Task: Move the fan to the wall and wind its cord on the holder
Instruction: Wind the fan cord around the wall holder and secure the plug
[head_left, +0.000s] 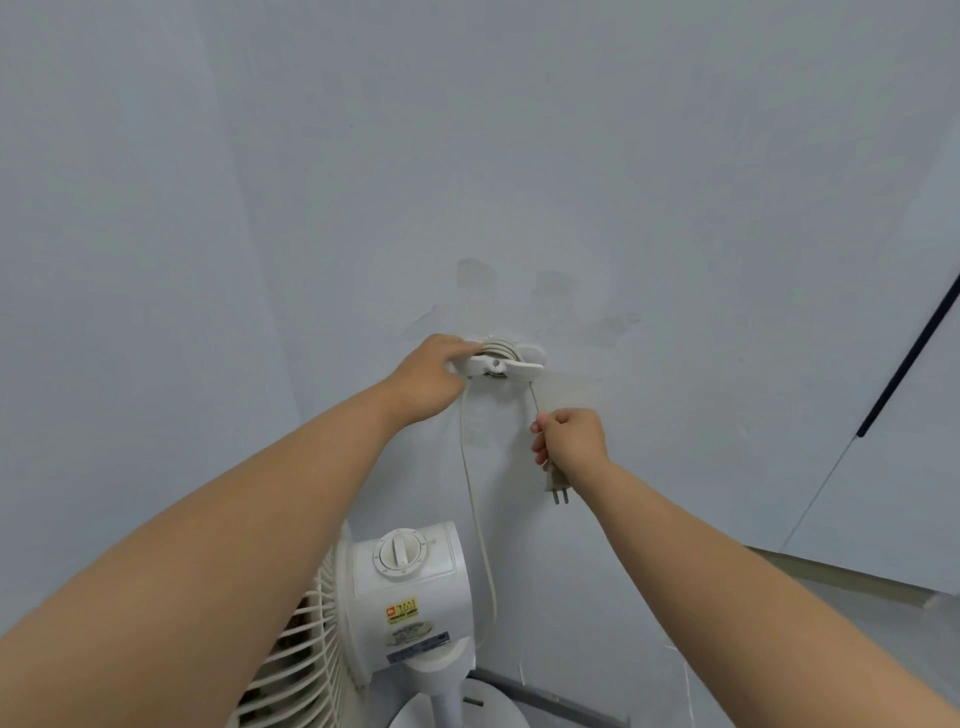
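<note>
A white standing fan stands against the pale wall, its grille at the lower left and a dial on top of its motor housing. A white cord holder is fixed to the wall above it, with several turns of cord wound behind its crossbar. My left hand grips the holder's left arm. My right hand holds the cord's plug end, pinching the cord near the holder; the plug hangs below my fist with its prongs down. A loose length of cord drops from the holder to the fan.
The wall fills most of the view, with patchy marks above the holder. A dark-edged white panel stands at the right. The fan's round base rests on the floor by a grey skirting strip.
</note>
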